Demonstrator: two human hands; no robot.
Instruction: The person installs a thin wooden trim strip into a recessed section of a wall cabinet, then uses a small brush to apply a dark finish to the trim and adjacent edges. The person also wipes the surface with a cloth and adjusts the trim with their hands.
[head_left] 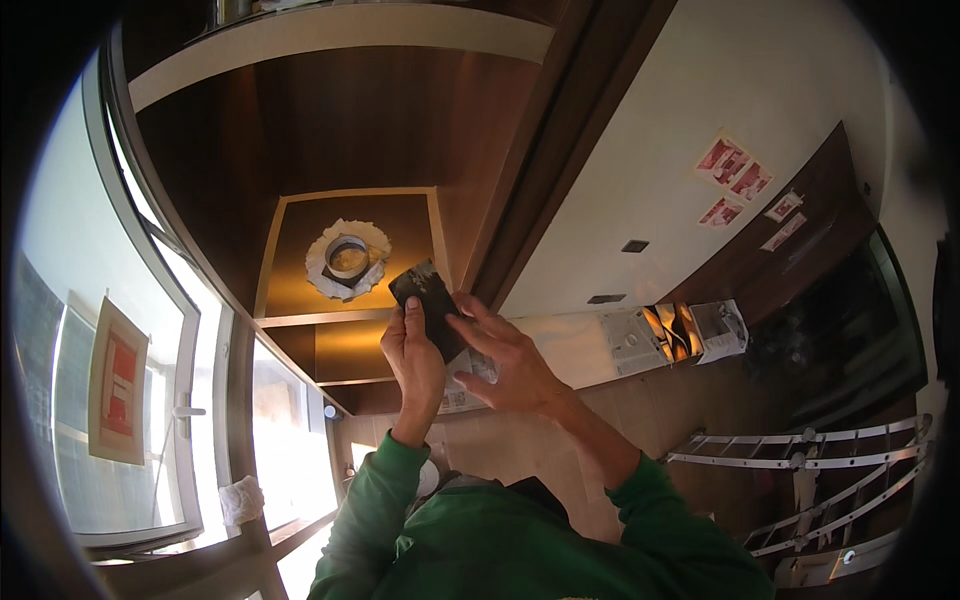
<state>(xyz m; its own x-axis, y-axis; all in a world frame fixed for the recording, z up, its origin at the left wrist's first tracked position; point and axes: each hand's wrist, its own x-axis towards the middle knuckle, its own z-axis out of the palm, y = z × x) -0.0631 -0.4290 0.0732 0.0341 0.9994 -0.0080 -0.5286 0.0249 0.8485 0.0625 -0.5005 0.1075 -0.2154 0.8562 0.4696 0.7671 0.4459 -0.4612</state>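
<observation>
My left hand (415, 375) grips a dark rectangular sheet (432, 290) with pale worn patches near its top, thumb on its face. My right hand (500, 360) is at the sheet's right edge, fingers spread, the upper fingertips touching or very close to it. Behind them, in a wooden niche edged with tan tape (434, 215), a round tin (348, 258) with pale yellowish contents sits on crumpled paper (372, 240).
At the left are an open white-framed window (187, 420) and a white cloth bundle (242, 500). A folded metal ladder (800, 460) lies at the lower right. Newspaper (630, 340) with dark-and-orange pieces (673, 333) is along the right wall, below taped papers (722, 160).
</observation>
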